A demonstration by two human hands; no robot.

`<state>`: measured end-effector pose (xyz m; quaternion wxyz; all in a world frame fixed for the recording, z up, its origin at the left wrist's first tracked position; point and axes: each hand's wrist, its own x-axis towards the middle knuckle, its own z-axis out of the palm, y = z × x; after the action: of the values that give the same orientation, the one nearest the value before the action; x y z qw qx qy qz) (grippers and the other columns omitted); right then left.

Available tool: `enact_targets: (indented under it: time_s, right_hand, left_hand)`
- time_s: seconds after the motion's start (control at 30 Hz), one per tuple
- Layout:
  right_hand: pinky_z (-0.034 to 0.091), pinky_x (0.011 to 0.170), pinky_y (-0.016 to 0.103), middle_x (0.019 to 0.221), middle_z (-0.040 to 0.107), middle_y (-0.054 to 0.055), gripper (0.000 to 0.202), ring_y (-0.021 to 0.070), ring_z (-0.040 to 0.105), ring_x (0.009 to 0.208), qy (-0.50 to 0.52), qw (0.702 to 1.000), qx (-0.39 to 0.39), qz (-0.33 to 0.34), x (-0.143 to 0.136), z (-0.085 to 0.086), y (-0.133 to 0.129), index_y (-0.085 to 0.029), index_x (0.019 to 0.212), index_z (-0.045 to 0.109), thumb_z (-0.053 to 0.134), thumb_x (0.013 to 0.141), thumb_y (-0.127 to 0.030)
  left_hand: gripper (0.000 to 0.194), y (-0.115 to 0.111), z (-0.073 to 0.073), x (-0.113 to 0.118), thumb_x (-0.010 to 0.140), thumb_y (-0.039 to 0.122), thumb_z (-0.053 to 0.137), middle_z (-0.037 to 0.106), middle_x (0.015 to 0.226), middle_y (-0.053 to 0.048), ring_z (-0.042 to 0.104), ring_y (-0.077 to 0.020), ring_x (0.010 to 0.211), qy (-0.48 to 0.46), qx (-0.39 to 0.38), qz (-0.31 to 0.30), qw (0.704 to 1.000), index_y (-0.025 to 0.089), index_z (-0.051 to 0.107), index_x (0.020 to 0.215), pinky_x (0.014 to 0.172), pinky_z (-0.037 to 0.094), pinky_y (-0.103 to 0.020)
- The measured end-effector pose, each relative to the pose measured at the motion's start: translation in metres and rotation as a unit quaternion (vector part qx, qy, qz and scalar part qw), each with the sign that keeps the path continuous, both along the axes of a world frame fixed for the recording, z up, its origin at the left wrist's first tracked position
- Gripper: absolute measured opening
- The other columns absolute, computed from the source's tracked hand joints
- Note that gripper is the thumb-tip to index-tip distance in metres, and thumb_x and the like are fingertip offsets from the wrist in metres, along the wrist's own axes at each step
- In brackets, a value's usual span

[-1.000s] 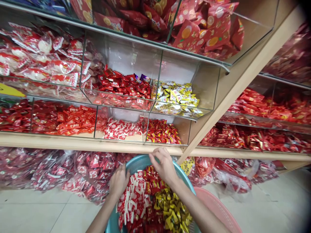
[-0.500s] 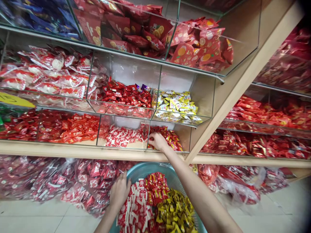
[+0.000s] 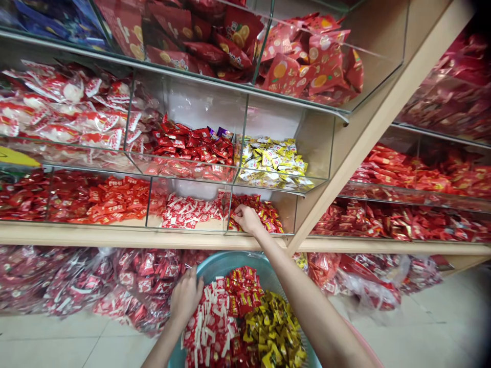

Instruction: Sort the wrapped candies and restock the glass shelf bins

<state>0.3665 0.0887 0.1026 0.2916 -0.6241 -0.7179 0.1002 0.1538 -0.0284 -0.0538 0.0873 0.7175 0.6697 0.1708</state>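
My left hand point(image 3: 186, 294) grips the left rim of a teal plastic basin point(image 3: 226, 259), its fingers bent over the edge. Inside the basin lie red-and-white wrapped candies point(image 3: 210, 319), red wrapped candies point(image 3: 243, 289) and yellow wrapped candies point(image 3: 274, 327) in separate heaps. At the lower shelf, my right hand point(image 3: 247, 219) reaches into a clear-fronted compartment of small red-and-yellow wrapped candies point(image 3: 271, 217). Its fingers are curled and pressed together at the pile's left side. Whatever is between the fingertips is too small to make out.
Glass dividers and front panels split the wooden shelf point(image 3: 115, 236) into candy bins. A slanting wooden post point(image 3: 368, 128) stands right of my reaching hand. Clear bags of candies point(image 3: 148, 276) lie under the shelf on the tiled floor point(image 3: 49, 345).
The view has shifted slightly, so shelf and basin sit a little further left and higher. My right hand stays at the same compartment, fingers drawn in; my left hand stays on the rim.
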Motion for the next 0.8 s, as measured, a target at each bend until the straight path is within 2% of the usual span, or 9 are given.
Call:
enact_targets:
  time_s: [0.1, 0.2, 0.3, 0.37, 0.57, 0.8]
  right_hand:
    - [0.036, 0.058, 0.020, 0.068, 0.063, -0.001, 0.026, 0.0117, 0.054, 0.064, 0.057, 0.998, 0.013, -0.005, 0.004, -0.002, 0.002, -0.018, 0.096, 0.063, 0.053, 0.072, -0.021]
    - [0.037, 0.057, 0.020, 0.063, 0.062, 0.000, 0.025, 0.0122, 0.054, 0.061, 0.111, 0.992, 0.011, -0.065, 0.009, -0.002, 0.004, -0.015, 0.089, 0.066, 0.050, 0.072, -0.024]
    - [0.039, 0.059, 0.021, 0.070, 0.065, 0.004, 0.027, 0.0138, 0.057, 0.064, 0.128, 0.984, 0.013, -0.120, 0.014, -0.002, 0.004, -0.012, 0.087, 0.065, 0.047, 0.073, -0.025]
    - [0.039, 0.060, 0.022, 0.073, 0.066, 0.005, 0.027, 0.0146, 0.057, 0.067, 0.126, 0.984, 0.015, -0.125, 0.014, -0.001, 0.003, -0.011, 0.087, 0.065, 0.046, 0.074, -0.027]
    - [0.038, 0.062, 0.022, 0.066, 0.065, 0.002, 0.017, 0.0146, 0.058, 0.067, 0.080, 0.995, -0.008, -0.067, 0.009, -0.001, -0.001, -0.018, 0.082, 0.066, 0.053, 0.073, -0.024]
    - [0.039, 0.067, 0.027, 0.087, 0.066, 0.010, 0.015, 0.0195, 0.059, 0.083, -0.061, 0.989, -0.025, -0.130, 0.005, 0.003, -0.009, -0.018, 0.086, 0.063, 0.053, 0.075, -0.021]
  left_hand:
    - [0.044, 0.001, -0.005, -0.001, 0.089, 0.033, 0.029, 0.063, 0.107, -0.015, 0.063, -0.0202, 0.086, -0.018, 0.002, 0.000, 1.000, 0.011, 0.046, 0.122, 0.069, 0.051, -0.031]
    - [0.044, 0.001, -0.007, -0.001, 0.088, 0.033, 0.029, 0.063, 0.106, -0.014, 0.064, -0.0198, 0.084, -0.025, 0.010, 0.002, 1.000, 0.010, 0.047, 0.122, 0.067, 0.051, -0.031]
    - [0.044, 0.001, -0.006, -0.001, 0.088, 0.033, 0.028, 0.064, 0.105, -0.014, 0.064, -0.0194, 0.081, -0.026, 0.011, 0.002, 1.000, 0.011, 0.048, 0.121, 0.065, 0.051, -0.030]
    - [0.044, 0.001, -0.005, -0.001, 0.088, 0.033, 0.028, 0.064, 0.105, -0.014, 0.064, -0.0192, 0.081, -0.025, 0.008, -0.001, 1.000, 0.011, 0.047, 0.121, 0.066, 0.051, -0.030]
    - [0.044, 0.002, -0.008, -0.002, 0.089, 0.034, 0.028, 0.060, 0.113, -0.015, 0.063, -0.0202, 0.088, -0.022, 0.017, -0.004, 1.000, 0.011, 0.047, 0.121, 0.071, 0.051, -0.032]
    - [0.044, 0.002, -0.008, -0.002, 0.089, 0.033, 0.028, 0.063, 0.108, -0.014, 0.064, -0.0192, 0.083, -0.026, 0.018, -0.004, 0.999, 0.011, 0.048, 0.120, 0.066, 0.051, -0.029]
